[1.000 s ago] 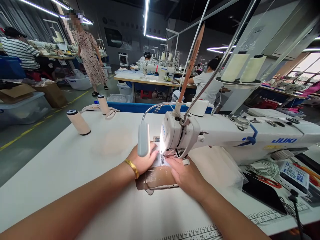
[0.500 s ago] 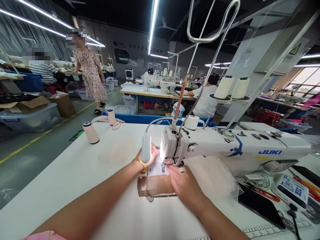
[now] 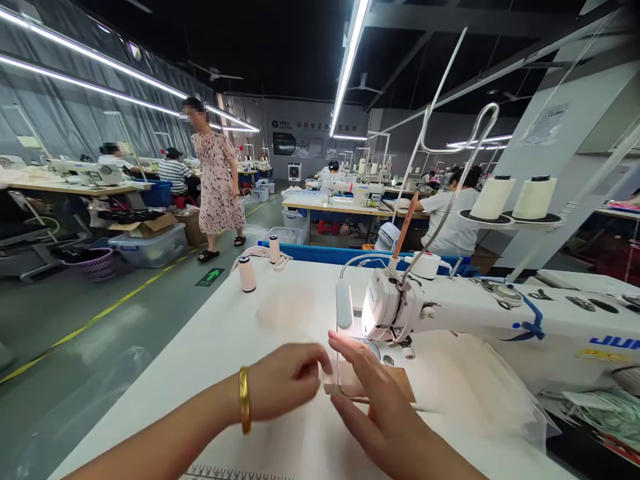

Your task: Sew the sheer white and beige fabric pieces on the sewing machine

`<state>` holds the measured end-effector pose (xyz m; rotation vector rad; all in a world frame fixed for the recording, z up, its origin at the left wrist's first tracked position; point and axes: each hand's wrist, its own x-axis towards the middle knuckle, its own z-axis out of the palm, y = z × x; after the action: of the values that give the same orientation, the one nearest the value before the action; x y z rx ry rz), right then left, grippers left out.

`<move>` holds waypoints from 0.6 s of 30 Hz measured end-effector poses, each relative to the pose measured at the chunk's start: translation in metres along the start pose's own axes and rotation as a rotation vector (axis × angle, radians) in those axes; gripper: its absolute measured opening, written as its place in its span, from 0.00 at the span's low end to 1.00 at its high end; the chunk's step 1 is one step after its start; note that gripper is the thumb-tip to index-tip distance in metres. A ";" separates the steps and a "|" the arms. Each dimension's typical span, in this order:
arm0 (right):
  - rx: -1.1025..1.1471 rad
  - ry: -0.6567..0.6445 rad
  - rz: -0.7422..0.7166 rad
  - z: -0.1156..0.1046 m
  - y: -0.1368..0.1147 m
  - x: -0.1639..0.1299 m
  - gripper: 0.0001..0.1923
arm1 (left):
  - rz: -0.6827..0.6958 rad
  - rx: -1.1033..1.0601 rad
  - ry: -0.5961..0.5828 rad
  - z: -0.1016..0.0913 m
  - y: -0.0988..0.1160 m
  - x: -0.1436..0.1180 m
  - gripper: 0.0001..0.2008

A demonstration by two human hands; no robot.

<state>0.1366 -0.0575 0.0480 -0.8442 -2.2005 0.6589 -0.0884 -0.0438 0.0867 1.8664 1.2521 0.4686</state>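
My left hand (image 3: 287,379), with a gold bangle on the wrist, pinches the left edge of a small brown fabric piece (image 3: 400,381) just in front of the white sewing machine (image 3: 480,320). My right hand (image 3: 373,400) lies over the same piece with its fingers stretched toward the left hand, covering most of it. Both hands are lifted slightly off the white table (image 3: 200,373), a little in front of the needle area. The grey lamp head (image 3: 344,304) hangs just above my fingers.
Two thread spools (image 3: 247,274) stand at the table's far left by a cream strap. A white bag (image 3: 475,387) lies under the machine arm. Two cones (image 3: 515,198) sit on the thread stand. A person in a patterned dress (image 3: 216,181) stands in the aisle; others sit at machines.
The camera has swung up and to the left. Both hands have pulled the brown fabric back from under the presser foot toward me, and my left hand has closed its fingers on the piece's edge.
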 end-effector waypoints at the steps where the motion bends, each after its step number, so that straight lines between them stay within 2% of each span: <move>1: 0.095 -0.108 0.085 -0.001 -0.005 0.008 0.35 | -0.001 0.018 -0.081 0.001 0.006 -0.011 0.15; 3: 0.304 -0.342 0.207 0.000 -0.010 0.023 0.39 | -0.029 0.007 -0.179 -0.001 0.016 -0.030 0.15; 5: 0.550 -0.497 0.263 0.005 -0.011 0.037 0.34 | -0.046 -0.037 -0.195 -0.008 0.020 -0.042 0.14; 7: 0.782 -0.538 0.324 0.012 -0.011 0.044 0.28 | -0.052 -0.082 -0.161 -0.017 0.017 -0.048 0.13; 9: 0.890 -0.503 0.444 0.019 -0.010 0.046 0.26 | -0.081 -0.143 -0.126 -0.027 0.008 -0.049 0.15; 12: 0.770 -0.441 0.577 0.025 -0.005 0.045 0.24 | -0.136 -0.282 -0.123 -0.032 -0.014 -0.044 0.16; 15: 0.582 -0.437 0.555 0.030 0.001 0.047 0.22 | -0.128 -0.402 -0.111 -0.026 -0.035 -0.035 0.16; 18: 0.471 -0.435 0.506 0.037 0.006 0.052 0.22 | -0.139 -0.536 -0.036 -0.019 -0.048 -0.030 0.21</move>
<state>0.0830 -0.0237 0.0417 -1.0776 -2.0454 1.6660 -0.1430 -0.0542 0.0638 1.3231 1.0899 0.6217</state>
